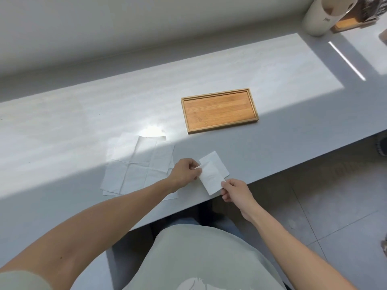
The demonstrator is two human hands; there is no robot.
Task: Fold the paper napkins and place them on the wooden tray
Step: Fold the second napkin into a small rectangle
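Grey countertop (209, 84) is your whole work surface, half in sun, half in shade, so keep the fold flat on it rather than working in the air. Bamboo wooden tray (219, 127) sits bare beyond your hands, well apart from them, nothing placed yet by the look of it. The unfolded napkins (138, 166) lie spread and overlapping to your left, just beside your left wrist; how many sheets is hard to tell. The folded napkin (211, 176) is near the counter's front edge, between your two hands, with a second white layer (215, 162) showing behind it; same sheet or another, can't tell. For this step: line up the edges before you crease, press the crease down with a flat fingertip, don't tug, since thin paper likely tears or skews. Your left hand (185, 171) reaches in from the left, forearm low across the counter, fingers pressed together pinching the napkin's upper left corner. Your right hand (234, 190) comes from below right, wrist off the counter edge, thumb and forefinger pinching the lower right corner, other fingers curled under. Corners are held diagonally, so the sheet looks slightly lifted and taut. Judgement: mid-fold, tray placement comes next.
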